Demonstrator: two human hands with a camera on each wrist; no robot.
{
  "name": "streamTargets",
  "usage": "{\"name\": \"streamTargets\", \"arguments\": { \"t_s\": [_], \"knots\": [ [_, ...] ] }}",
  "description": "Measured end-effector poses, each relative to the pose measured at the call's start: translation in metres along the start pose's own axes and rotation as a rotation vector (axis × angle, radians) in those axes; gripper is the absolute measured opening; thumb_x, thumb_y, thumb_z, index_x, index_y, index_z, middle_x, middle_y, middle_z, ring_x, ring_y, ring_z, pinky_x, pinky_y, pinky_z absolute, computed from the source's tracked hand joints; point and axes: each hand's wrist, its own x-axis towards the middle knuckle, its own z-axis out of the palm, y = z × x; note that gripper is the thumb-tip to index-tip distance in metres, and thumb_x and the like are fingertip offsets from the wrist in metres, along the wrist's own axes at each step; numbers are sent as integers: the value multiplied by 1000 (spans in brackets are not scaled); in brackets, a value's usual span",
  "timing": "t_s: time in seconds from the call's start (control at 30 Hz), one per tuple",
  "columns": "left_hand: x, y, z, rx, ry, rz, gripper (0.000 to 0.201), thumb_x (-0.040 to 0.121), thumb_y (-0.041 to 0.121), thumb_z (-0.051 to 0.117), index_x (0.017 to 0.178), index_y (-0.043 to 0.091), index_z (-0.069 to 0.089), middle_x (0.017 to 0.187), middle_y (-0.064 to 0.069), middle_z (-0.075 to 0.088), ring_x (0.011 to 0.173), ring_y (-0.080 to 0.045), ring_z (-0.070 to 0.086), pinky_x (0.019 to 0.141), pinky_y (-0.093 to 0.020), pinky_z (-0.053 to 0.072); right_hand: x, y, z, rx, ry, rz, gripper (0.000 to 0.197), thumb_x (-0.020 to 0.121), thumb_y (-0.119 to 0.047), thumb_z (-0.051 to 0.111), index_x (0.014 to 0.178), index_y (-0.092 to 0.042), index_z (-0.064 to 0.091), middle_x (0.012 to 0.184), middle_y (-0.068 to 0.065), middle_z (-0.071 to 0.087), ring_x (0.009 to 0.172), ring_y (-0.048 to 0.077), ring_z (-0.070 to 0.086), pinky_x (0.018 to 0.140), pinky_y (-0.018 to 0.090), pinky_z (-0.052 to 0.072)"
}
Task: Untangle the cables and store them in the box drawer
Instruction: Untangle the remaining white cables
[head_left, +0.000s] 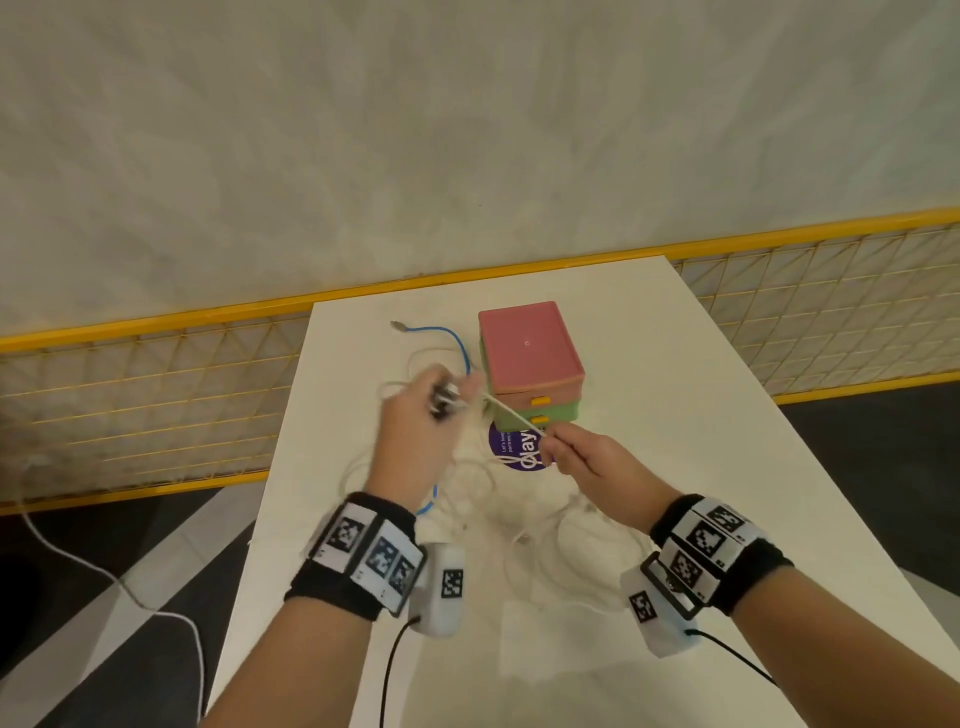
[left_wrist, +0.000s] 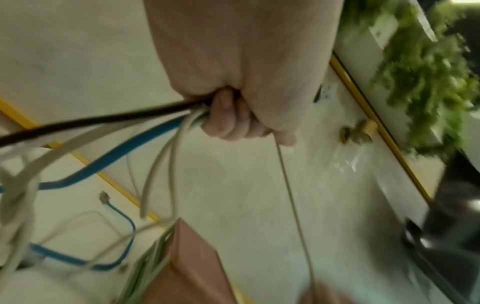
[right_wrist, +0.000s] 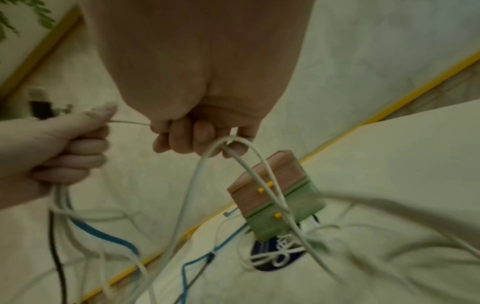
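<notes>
My left hand (head_left: 441, 397) is raised over the table and grips a bundle of cables (left_wrist: 161, 131): black, blue and several white ones. A thin white cable (head_left: 511, 415) runs taut from that fist to my right hand (head_left: 563, 449), which pinches it and also holds white cable loops (right_wrist: 233, 148). More white cable (head_left: 545, 545) lies tangled on the table near me. A blue cable (head_left: 457, 343) trails left of the box drawer (head_left: 527, 353), a pink unit stacked on a green one, both drawers closed with yellow handles (head_left: 540, 400).
The white table (head_left: 701, 441) has a round purple sticker (head_left: 519, 452) in front of the box. A yellow-framed wire fence (head_left: 156, 384) runs behind and to the left. A white cord (head_left: 104, 571) lies on the floor at left.
</notes>
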Motion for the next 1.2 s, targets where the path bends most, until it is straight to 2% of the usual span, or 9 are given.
{"name": "streamTargets", "arguments": {
  "t_s": [0.13, 0.27, 0.43, 0.53, 0.67, 0.8, 0.97, 1.13, 1.2],
  "knots": [
    [19, -6, -26, 56, 222, -5, 29, 92, 40, 60, 84, 13, 53, 62, 0, 50, 54, -10, 45, 54, -19, 37, -8, 9, -3, -36, -2, 37, 25, 102, -25, 35, 81, -24, 48, 58, -16, 45, 53, 5, 36, 56, 18, 32],
    [-6, 3, -4, 17, -164, 49, 46, 92, 38, 62, 134, 48, 46, 77, 14, 62, 57, 4, 55, 58, -14, 46, 0, -7, 1, -1, 11, -16, 23, 102, -22, 37, 86, -13, 51, 59, -22, 48, 56, 4, 41, 57, 16, 34],
    [-19, -3, 21, 133, -417, 163, 20, 88, 43, 66, 84, 27, 54, 62, 10, 55, 58, -10, 52, 56, -25, 43, 5, -18, -1, 39, 6, -76, 21, 101, -17, 38, 92, -12, 57, 77, 0, 60, 69, 15, 51, 69, 28, 44],
    [-7, 1, 5, 97, -208, 158, 23, 88, 32, 69, 73, 33, 52, 55, 14, 50, 53, -1, 52, 51, -9, 35, -2, -10, -4, 51, 12, -49, 24, 102, -20, 36, 87, -13, 53, 67, -12, 48, 62, 4, 44, 62, 14, 35],
    [15, -2, -21, 139, 154, 57, 26, 91, 38, 63, 76, 24, 48, 60, 11, 52, 58, -5, 53, 57, -18, 41, -15, 9, -4, 50, 12, 31, 24, 102, -18, 36, 82, -17, 49, 62, -12, 40, 57, 4, 36, 58, 16, 33],
    [-1, 2, -2, 137, -160, 88, 45, 92, 36, 62, 132, 46, 44, 77, 9, 66, 68, -9, 63, 63, -24, 52, -11, -2, 0, 83, 3, 9, 24, 102, -20, 35, 84, -15, 50, 63, -15, 41, 61, 4, 36, 61, 15, 34],
    [-17, -1, 23, 242, -457, 193, 19, 89, 40, 64, 93, 24, 57, 70, 6, 61, 68, -18, 61, 60, -32, 47, -6, -16, -2, 150, 3, -36, 21, 101, -9, 35, 94, 0, 53, 66, -17, 44, 63, -4, 46, 64, 8, 38],
    [10, -1, -9, 214, 41, 126, 28, 90, 35, 64, 74, 24, 43, 56, 7, 53, 50, -7, 48, 52, -25, 42, -18, 10, -4, 75, 19, 43, 27, 102, -17, 35, 80, -22, 50, 64, -16, 45, 61, 2, 40, 61, 15, 35],
    [11, 2, -14, 222, 51, 120, 18, 92, 38, 61, 87, 23, 53, 64, 4, 58, 58, -15, 56, 57, -30, 47, -20, 11, -3, 47, 18, 38, 27, 102, -18, 35, 80, -22, 49, 64, -13, 44, 61, 3, 40, 60, 15, 35]
  ]
}}
